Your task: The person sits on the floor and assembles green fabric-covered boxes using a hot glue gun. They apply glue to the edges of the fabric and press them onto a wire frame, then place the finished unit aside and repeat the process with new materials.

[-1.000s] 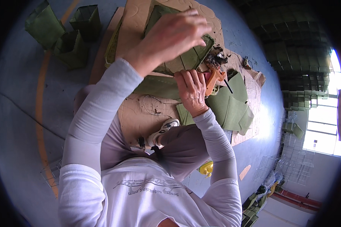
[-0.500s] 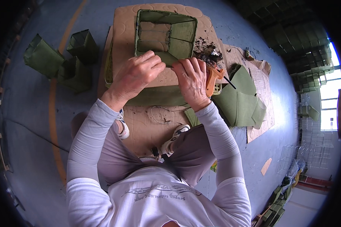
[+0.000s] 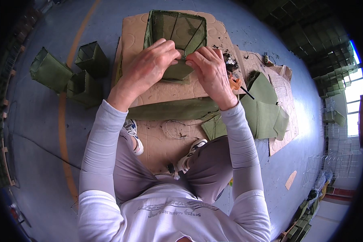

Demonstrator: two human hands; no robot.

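Observation:
A square green felt box (image 3: 181, 74) with dark inner seams rests on the cardboard in front of me, its mouth facing up and tilted. My left hand (image 3: 149, 68) pinches the near rim of the box with thumb and fingertips. Close beside it, my right hand (image 3: 213, 72) pinches the same rim near its right corner. The fingertips hide that part of the edge. An orange glue gun (image 3: 234, 82) with a black tip lies by my right wrist, partly covered by the hand.
Cardboard (image 3: 133, 40) covers the work surface, with dark scraps (image 3: 231, 62) to the right. Green felt pieces (image 3: 266, 109) lie at the right. Three green boxes (image 3: 92, 58) stand on the floor at left. Wire frames (image 3: 339, 161) and stacked green boxes (image 3: 306, 40) line the right side.
The box has tilted, so its near outer wall shows below the rim and the cardboard no longer shows through inside. Both hands have shifted; the right one now covers more of the glue gun.

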